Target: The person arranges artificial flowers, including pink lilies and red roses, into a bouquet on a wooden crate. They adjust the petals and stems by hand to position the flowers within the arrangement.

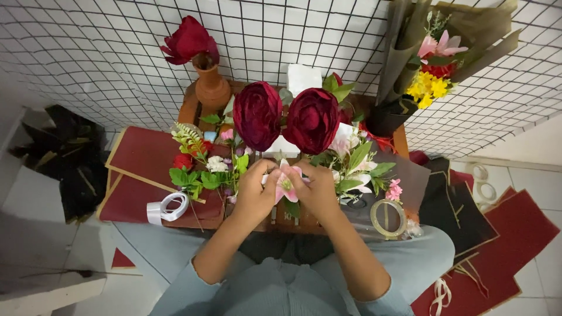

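Observation:
My left hand (253,192) and my right hand (317,188) meet over a small wooden table (190,105), both pinching a pink and white lily bloom (285,182) between their fingertips. Just beyond the lily stand two big dark red roses, the left rose (257,114) and the right rose (312,119), side by side; whether my fingers also hold their stems is hidden. Loose artificial flowers and green leaves (202,169) lie to the left, white lilies with leaves (358,161) to the right.
A clay vase (211,88) with a red rose (189,41) stands at the back left. A wrapped bouquet (430,70) leans at the back right. White ribbon roll (167,208) left, clear tape roll (388,218) right. Red wrapping sheets (143,158) and dark paper (451,205) lie around.

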